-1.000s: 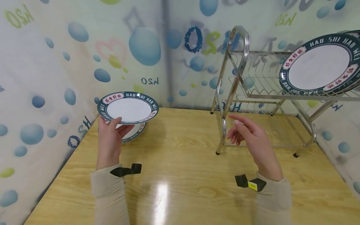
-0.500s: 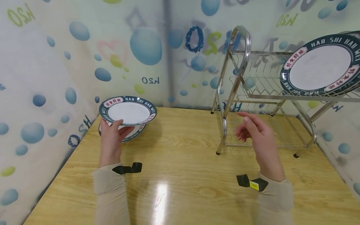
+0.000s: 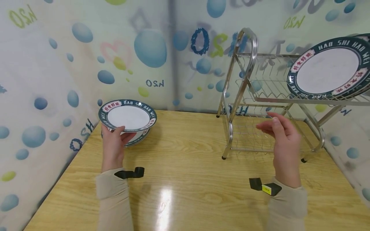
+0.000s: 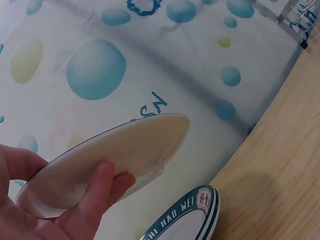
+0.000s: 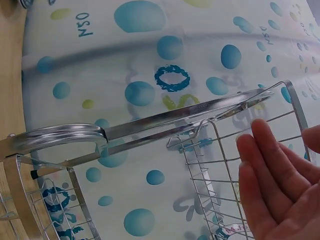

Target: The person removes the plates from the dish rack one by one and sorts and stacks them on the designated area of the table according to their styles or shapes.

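My left hand [image 3: 112, 149] grips a round white plate [image 3: 128, 117] by its near left rim, thumb on top and fingers beneath. It has a dark green lettered border with red-on-white patches. Another such plate [image 3: 139, 138] lies on the table just below, partly covered by the held one. In the left wrist view the held plate's pale underside [image 4: 120, 155] faces the camera, tilted above the lower rim [image 4: 212, 200]. My right hand [image 3: 284, 144] holds nothing; it hovers before the metal dish rack [image 3: 231, 131], fingers extended together in the right wrist view.
Matching plates [image 3: 328, 72] lean in the rack's upper tier at far right. The lower wire tier [image 3: 248, 141] sits low over the wooden table [image 3: 196, 179]. A patterned sheet [image 3: 185, 86] with blue bubbles hangs behind and along both sides.
The left hand and its plate have come down a little toward the plate on the table, drifting slightly left at the end. My right hand has shifted right, its fingers straighter.
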Tool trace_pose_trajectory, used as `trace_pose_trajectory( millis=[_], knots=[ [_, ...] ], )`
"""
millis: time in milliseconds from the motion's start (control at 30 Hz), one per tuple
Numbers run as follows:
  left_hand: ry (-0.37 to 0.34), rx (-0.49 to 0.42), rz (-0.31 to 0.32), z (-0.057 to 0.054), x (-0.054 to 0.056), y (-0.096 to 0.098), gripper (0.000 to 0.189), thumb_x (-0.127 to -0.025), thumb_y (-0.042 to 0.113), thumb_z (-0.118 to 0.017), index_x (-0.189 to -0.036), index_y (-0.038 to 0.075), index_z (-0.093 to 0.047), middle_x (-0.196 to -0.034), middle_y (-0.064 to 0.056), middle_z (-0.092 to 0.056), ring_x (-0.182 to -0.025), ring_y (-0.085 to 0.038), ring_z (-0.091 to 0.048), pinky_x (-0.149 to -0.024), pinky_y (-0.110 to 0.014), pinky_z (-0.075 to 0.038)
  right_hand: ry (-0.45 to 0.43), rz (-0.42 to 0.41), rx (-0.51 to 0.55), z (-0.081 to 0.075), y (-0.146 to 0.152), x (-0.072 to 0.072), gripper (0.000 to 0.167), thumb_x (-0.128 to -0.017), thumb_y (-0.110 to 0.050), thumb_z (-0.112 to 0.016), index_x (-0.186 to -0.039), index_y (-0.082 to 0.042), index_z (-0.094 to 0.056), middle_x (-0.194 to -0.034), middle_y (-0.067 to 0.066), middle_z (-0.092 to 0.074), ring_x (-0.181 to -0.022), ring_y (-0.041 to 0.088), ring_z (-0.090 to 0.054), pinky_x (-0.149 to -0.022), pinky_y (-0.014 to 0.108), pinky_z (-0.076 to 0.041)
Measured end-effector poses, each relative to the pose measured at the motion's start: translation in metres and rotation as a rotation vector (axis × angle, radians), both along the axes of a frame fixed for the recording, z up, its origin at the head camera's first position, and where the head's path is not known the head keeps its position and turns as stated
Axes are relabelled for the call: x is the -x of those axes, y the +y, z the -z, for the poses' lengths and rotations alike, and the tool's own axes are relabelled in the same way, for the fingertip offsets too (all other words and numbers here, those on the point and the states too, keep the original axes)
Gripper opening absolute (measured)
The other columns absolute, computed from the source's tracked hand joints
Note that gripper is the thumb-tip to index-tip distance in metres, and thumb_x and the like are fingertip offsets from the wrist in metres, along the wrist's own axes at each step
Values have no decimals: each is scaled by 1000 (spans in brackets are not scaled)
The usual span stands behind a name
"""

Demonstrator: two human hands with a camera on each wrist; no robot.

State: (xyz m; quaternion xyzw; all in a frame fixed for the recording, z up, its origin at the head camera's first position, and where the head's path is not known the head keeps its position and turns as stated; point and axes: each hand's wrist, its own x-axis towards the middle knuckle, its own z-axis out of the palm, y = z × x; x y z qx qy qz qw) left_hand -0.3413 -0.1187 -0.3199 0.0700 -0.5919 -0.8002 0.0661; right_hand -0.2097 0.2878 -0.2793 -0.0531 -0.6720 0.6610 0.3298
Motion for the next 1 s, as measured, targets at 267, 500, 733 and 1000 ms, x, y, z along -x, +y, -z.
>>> trace_pose_trajectory(
  millis=[267,500,733,1000],
  knots=[
    [25,-26,-44,11,7,-5,66,-91,3,-42,-140,33,-9,-133,-14,-30,-86,-31,-62,-76,-38,-50,109,156,-39,-4,1,-1,31,-90,-23,-52,-116,-7,-57,-102,14,-61,-103,23,-52,-94,31,-34],
    [-2,-9,-40,38,27,-16,69,-90,5,-45,-139,35,-7,-130,-16,-33,-86,-33,-61,-75,-40,-50,137,255,-111,-6,-3,-1,28,-92,-18,-48,-119,-11,-54,-113,10,-56,-110,19,-48,-94,29,-35],
    [48,-40,-17,75,50,-32,68,-90,10,-49,-137,39,-9,-129,-14,-32,-88,-36,-60,-77,-44,-48,125,334,-138,-11,-5,-5,30,-92,-13,-46,-121,-14,-52,-119,6,-52,-111,18,-46,-93,27,-36],
    [68,-55,-27,103,62,-47,71,-89,9,-51,-135,43,-9,-129,-14,-33,-87,-38,-60,-74,-45,-49,87,453,-242,-6,7,-10,37,-92,-12,-44,-128,-19,-45,-127,-4,-44,-116,10,-39,-96,26,-32]
  ],
)
